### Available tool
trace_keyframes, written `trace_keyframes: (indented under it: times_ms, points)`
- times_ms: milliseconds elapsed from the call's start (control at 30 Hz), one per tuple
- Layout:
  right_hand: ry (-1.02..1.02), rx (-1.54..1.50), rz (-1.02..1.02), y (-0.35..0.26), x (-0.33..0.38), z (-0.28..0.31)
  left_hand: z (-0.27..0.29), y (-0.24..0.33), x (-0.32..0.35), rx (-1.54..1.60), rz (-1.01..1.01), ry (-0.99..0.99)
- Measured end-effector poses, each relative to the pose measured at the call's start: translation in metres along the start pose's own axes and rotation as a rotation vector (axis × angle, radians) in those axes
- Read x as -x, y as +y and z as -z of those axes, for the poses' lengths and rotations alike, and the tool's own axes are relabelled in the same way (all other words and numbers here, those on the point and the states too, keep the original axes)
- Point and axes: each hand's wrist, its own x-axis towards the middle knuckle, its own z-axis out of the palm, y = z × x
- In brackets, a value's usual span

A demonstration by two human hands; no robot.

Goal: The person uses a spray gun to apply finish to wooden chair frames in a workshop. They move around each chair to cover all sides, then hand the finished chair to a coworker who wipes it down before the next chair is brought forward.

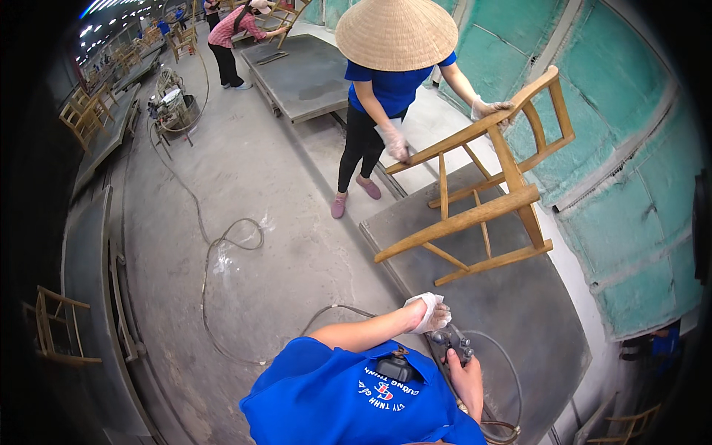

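Observation:
My right hand (466, 380), bare, is closed around the handle of a metal spray gun (449, 343) with a hose on it. Just beyond the gun is my left hand (432, 314) in a white, stained glove; its fingers look loosely bent, with nothing visible in them. A wooden chair frame (463, 219) without a seat lies tilted on a grey platform (512, 319), past both hands. Across from me a co-worker (397, 81) in a woven conical hat and blue shirt has gloved hands at the chair's upper rail.
A long hose (200, 297) loops over the concrete floor at left. Teal wall panels (630, 178) line the right. Beyond stand another grey platform (304, 74), a second person (236, 37) handling a chair, and pump equipment (172, 104). More wooden chairs (63, 326) stand at far left.

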Motion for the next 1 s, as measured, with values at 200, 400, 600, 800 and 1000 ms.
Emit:
trace_keyframes:
  times_ms: [200, 400, 600, 800, 1000]
  points:
    - [-0.031, 0.024, -0.013, -0.003, 0.001, 0.001, 0.003, 0.001, 0.002, 0.013, -0.059, 0.006]
    - [-0.025, 0.022, 0.018, -0.013, 0.002, -0.003, -0.001, 0.007, 0.013, 0.062, -0.026, 0.074]
    - [-0.030, 0.037, -0.016, -0.025, 0.003, -0.001, -0.011, 0.011, 0.038, -0.109, -0.079, 0.127]
    - [-0.023, 0.078, -0.002, -0.018, -0.002, 0.005, 0.025, 0.012, 0.005, -0.173, -0.123, 0.207]
    - [0.065, 0.217, 0.020, 0.021, -0.018, 0.004, 0.195, 0.017, -0.015, 0.120, -0.509, 0.647]
